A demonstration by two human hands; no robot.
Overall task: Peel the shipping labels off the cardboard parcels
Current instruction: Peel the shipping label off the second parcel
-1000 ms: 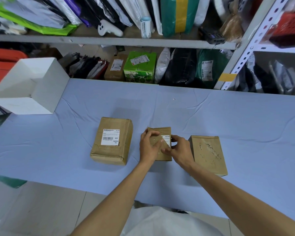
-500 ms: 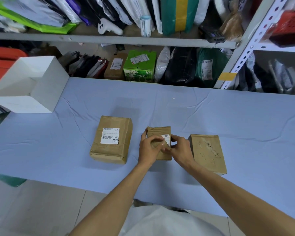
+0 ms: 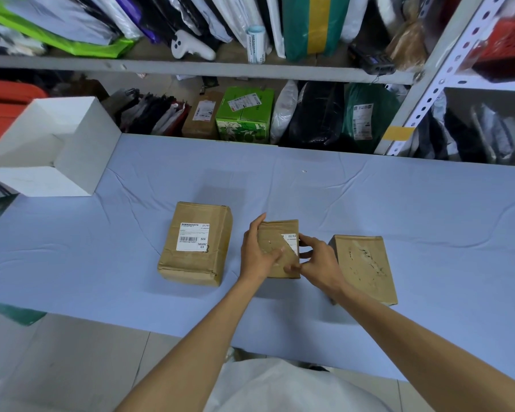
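Three cardboard parcels lie on the blue-covered table. The left parcel (image 3: 195,243) carries a whole white shipping label (image 3: 193,237). The small middle parcel (image 3: 277,230) has a label (image 3: 291,242) partly peeled, with bare cardboard showing on its left part. My left hand (image 3: 257,252) holds this parcel by its left side, thumb up along the edge. My right hand (image 3: 315,260) pinches the loose lower part of the label at the parcel's right side. The right parcel (image 3: 363,267) has no label, only torn paper marks on its top.
An open white box (image 3: 72,162) stands at the table's far left. Behind the table (image 3: 399,203) run metal shelves (image 3: 208,68) packed with bags and parcels, among them a green carton (image 3: 244,114). The table's near edge runs just below my forearms.
More bare cardboard shows on the middle parcel as the label has come further off toward the right. My right hand has shifted slightly down and right; my left thumb has lifted.
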